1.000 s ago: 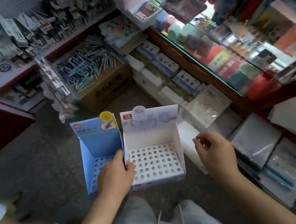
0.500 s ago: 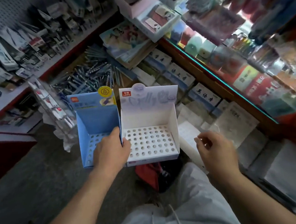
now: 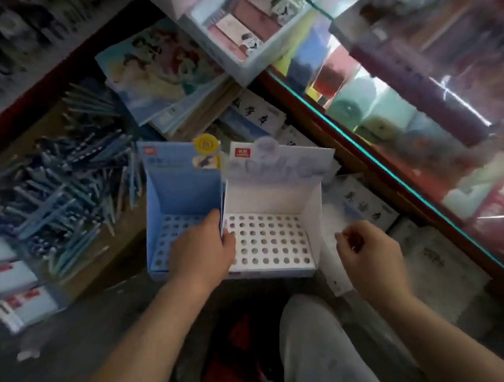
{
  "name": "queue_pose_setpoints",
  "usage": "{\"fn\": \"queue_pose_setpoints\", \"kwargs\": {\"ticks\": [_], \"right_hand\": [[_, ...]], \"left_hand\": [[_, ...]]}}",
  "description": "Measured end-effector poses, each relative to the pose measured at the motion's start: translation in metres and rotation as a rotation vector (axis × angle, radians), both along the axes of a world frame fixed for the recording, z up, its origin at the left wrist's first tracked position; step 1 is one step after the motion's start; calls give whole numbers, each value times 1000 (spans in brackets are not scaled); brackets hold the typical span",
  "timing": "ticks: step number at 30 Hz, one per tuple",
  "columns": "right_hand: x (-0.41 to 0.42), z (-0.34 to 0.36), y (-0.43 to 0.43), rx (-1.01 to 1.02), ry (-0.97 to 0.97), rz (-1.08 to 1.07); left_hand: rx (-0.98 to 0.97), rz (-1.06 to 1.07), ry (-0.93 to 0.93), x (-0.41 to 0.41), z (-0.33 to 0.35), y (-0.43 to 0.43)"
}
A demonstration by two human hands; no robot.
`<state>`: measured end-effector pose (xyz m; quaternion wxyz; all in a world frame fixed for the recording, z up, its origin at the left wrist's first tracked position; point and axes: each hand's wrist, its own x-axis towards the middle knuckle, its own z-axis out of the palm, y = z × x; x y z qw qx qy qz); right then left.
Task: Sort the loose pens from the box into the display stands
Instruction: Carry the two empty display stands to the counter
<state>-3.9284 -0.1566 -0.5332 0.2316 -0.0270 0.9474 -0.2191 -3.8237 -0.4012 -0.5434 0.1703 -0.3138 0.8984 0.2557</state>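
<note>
The loose pens lie heaped in the cardboard box at left. The blue stand and white stand, both empty, have been carried nearer that box, so filling looks close. The left hand grips their meeting walls. The right hand hangs loosely curled and, though blurred, seems empty.

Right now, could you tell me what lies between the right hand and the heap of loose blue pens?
Head view: the white cardboard stand and blue cardboard stand, gripped by the left hand.
</note>
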Motion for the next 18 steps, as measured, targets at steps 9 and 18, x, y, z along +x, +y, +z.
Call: {"fn": "queue_pose_setpoints", "kwargs": {"ticks": [9,18], "right_hand": [[-12,-118,-14,72,142,-241],[-11,-201,-5,111,288,-347]], "left_hand": [[64,-304,200,-115,-139,-9],[28,-461,349,-152,-226,-5]]}}
